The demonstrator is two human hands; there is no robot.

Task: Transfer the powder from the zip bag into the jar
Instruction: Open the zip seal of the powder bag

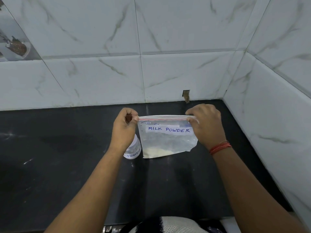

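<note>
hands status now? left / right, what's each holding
Left hand: closed, pinching the top left corner of the zip bag.
Right hand: closed, pinching the bag's top right corner.

The left hand point(125, 127) and wrist cover most of the jar point(133, 149), so its mouth and lid cannot be seen, and its label shows only part of a word. The right hand point(204, 126) hides the zip bag point(166, 140)'s upper right corner. The bottom edge cuts off both forearms.
</note>
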